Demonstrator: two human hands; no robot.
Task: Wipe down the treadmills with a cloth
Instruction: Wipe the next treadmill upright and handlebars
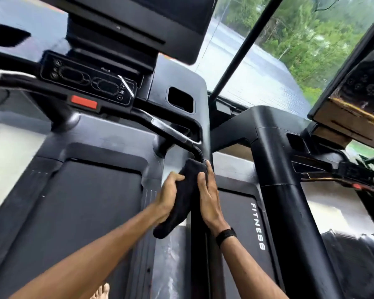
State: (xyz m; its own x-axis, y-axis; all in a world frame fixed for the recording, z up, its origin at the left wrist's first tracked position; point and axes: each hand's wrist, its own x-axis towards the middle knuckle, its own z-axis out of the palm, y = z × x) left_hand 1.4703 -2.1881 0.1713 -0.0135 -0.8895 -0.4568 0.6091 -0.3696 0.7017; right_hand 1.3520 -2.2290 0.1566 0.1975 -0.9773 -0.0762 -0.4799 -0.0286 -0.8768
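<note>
Gripping a dark cloth (185, 192) against the treadmill's upright post (204, 134) with left hand (168, 196), fingers curled round it; right hand (209, 194) pressed flat alongside, fingers straight.

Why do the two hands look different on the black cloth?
The left hand curls its fingers round the black cloth and grips it; the right hand lies flat with straight fingers against the cloth and the treadmill post. The right wrist wears a black band; the left wrist is bare. Both touch the cloth.
</note>
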